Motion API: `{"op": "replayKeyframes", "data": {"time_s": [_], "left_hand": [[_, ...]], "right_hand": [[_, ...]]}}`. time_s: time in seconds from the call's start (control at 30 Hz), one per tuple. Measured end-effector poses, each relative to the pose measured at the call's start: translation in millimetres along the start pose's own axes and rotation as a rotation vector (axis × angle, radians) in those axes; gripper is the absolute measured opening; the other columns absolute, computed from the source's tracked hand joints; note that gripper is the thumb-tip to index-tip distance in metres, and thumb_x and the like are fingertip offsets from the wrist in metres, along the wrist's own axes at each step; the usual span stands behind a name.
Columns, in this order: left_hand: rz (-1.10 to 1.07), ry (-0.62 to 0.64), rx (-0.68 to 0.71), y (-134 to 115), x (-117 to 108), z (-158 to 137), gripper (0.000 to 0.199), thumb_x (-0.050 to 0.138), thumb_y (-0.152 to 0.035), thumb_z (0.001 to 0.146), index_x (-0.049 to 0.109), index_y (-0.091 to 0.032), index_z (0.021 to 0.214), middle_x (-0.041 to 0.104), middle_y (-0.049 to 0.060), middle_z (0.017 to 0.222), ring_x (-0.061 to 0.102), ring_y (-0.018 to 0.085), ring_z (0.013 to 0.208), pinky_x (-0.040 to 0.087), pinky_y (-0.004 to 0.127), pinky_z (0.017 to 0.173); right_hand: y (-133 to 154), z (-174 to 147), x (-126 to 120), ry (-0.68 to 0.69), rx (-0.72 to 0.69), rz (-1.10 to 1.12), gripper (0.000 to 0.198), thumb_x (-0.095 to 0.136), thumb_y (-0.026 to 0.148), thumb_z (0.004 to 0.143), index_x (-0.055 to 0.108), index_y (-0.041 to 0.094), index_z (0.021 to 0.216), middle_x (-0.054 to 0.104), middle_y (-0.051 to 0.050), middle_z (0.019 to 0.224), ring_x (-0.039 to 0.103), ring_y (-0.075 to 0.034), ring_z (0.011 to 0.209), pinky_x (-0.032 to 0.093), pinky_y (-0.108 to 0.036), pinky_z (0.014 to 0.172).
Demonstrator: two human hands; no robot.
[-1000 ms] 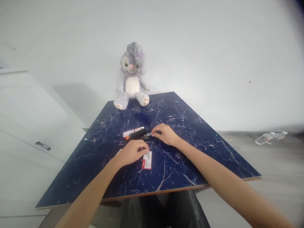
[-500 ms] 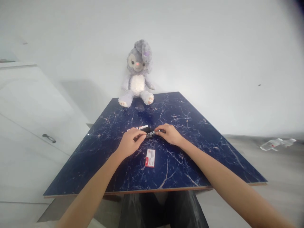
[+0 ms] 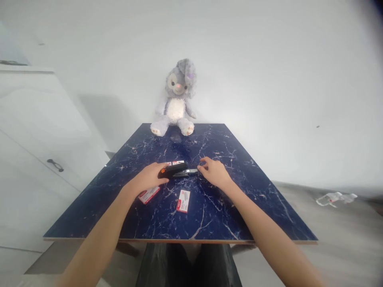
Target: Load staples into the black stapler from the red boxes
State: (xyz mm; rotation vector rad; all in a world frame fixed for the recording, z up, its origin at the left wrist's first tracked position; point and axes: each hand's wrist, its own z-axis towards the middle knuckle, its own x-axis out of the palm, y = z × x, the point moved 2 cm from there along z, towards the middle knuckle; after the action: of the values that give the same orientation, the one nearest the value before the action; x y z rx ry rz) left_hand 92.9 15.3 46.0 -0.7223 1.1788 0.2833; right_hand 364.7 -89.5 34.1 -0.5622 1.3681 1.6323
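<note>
A black stapler point(image 3: 172, 170) with an orange patch lies on the blue marbled table, its top raised from the silvery metal staple channel point(image 3: 187, 172). My left hand point(image 3: 147, 178) grips its rear end, fingers on the far side and thumb on the near side. At the channel's front end is my right hand point(image 3: 216, 171). Its thumb tip is against or just beside the metal, and a gap shows between thumb and forefinger. Nearer to me lies a small red and white box point(image 3: 183, 201). Another such box point(image 3: 149, 195) sits partly under my left wrist.
Behind the stapler, more red and white packaging point(image 3: 178, 162) is partly hidden. A grey plush toy point(image 3: 176, 109) sits at the table's point(image 3: 233, 207) far edge against the wall. A white cabinet point(image 3: 32, 139) stands on the left. Clear plastic items point(image 3: 336, 198) lie on the floor at right.
My left hand has moved left, back to the stapler's rear end, uncovering its black top. My right thumb and forefinger have come apart. The view has shifted slightly, and the second box now shows.
</note>
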Motion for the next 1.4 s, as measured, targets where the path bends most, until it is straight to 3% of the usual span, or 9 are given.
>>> {"op": "replayKeyframes", "data": {"time_s": [0.13, 0.27, 0.47, 0.63, 0.73, 0.83, 1.0, 1.4], "left_hand": [[-0.014, 0.031, -0.004, 2.1, 4.1, 1.2, 0.053, 0.072, -0.041, 0.079, 0.063, -0.031, 0.130, 0.072, 0.009, 0.116, 0.068, 0.031, 0.102, 0.049, 0.035, 0.083], [-0.051, 0.034, -0.034, 0.7, 6.4, 3.3, 0.056, 0.074, -0.040, 0.077, 0.062, -0.030, 0.131, 0.074, 0.008, 0.111, 0.070, 0.029, 0.095, 0.050, 0.032, 0.077], [-0.053, 0.007, -0.011, -6.0, 7.5, 4.2, 0.058, 0.072, -0.037, 0.080, 0.058, -0.031, 0.136, 0.071, 0.007, 0.122, 0.067, 0.030, 0.109, 0.049, 0.036, 0.090], [-0.047, 0.015, -0.020, -7.0, 12.1, 4.8, 0.060, 0.071, -0.036, 0.083, 0.053, -0.033, 0.140, 0.066, 0.004, 0.132, 0.062, 0.028, 0.118, 0.046, 0.038, 0.099], [-0.053, -0.010, -0.035, -4.4, 17.9, 5.8, 0.061, 0.069, -0.038, 0.085, 0.051, -0.033, 0.143, 0.064, 0.005, 0.135, 0.060, 0.028, 0.121, 0.045, 0.040, 0.102], [-0.062, -0.021, -0.026, -1.6, 23.8, 7.1, 0.061, 0.068, -0.038, 0.086, 0.049, -0.034, 0.144, 0.063, 0.005, 0.136, 0.059, 0.029, 0.122, 0.044, 0.041, 0.102], [-0.064, -0.038, -0.003, 0.3, 27.3, 7.3, 0.060, 0.068, -0.038, 0.087, 0.050, -0.033, 0.143, 0.064, 0.006, 0.133, 0.060, 0.029, 0.120, 0.046, 0.040, 0.099], [-0.043, -0.014, 0.012, 0.1, 27.9, 8.3, 0.062, 0.066, -0.037, 0.088, 0.045, -0.034, 0.146, 0.063, 0.007, 0.134, 0.059, 0.030, 0.121, 0.045, 0.043, 0.101]], "right_hand": [[0.2, -0.9, 0.6, 0.053, 0.040, 0.104, 0.028, 0.063, 0.026, 0.085, 0.065, 0.023, 0.112, 0.078, -0.003, 0.088, 0.072, -0.025, 0.085, 0.050, -0.035, 0.078], [1.2, 0.3, 7.3, -0.002, 0.083, 0.175, 0.029, 0.062, 0.017, 0.077, 0.068, 0.023, 0.105, 0.078, -0.001, 0.083, 0.072, -0.022, 0.078, 0.051, -0.033, 0.076], [7.5, -0.6, 23.8, -0.013, 0.111, 0.335, 0.027, 0.060, 0.017, 0.073, 0.071, 0.024, 0.096, 0.078, -0.001, 0.088, 0.071, -0.019, 0.075, 0.052, -0.030, 0.074], [-1.4, -2.4, 30.6, 0.032, 0.190, 0.397, 0.018, 0.053, 0.020, 0.072, 0.065, 0.024, 0.086, 0.074, 0.004, 0.072, 0.069, -0.016, 0.068, 0.048, -0.025, 0.066], [-4.1, -4.1, 33.0, 0.033, 0.207, 0.421, 0.012, 0.050, 0.018, 0.070, 0.058, 0.024, 0.076, 0.070, 0.004, 0.062, 0.071, -0.018, 0.076, 0.046, -0.022, 0.064], [-0.9, -5.8, 36.2, 0.067, 0.189, 0.465, 0.010, 0.048, 0.016, 0.068, 0.054, 0.024, 0.070, 0.068, 0.004, 0.060, 0.072, -0.019, 0.082, 0.044, -0.021, 0.062], [7.5, -7.8, 36.1, 0.077, 0.123, 0.412, 0.007, 0.050, 0.018, 0.070, 0.054, 0.023, 0.068, 0.069, 0.004, 0.062, 0.066, -0.016, 0.062, 0.042, -0.023, 0.059], [9.3, -12.9, 33.5, 0.102, 0.069, 0.454, 0.007, 0.049, 0.018, 0.068, 0.047, 0.023, 0.063, 0.062, 0.006, 0.056, 0.059, -0.014, 0.054, 0.040, -0.023, 0.057]]}}
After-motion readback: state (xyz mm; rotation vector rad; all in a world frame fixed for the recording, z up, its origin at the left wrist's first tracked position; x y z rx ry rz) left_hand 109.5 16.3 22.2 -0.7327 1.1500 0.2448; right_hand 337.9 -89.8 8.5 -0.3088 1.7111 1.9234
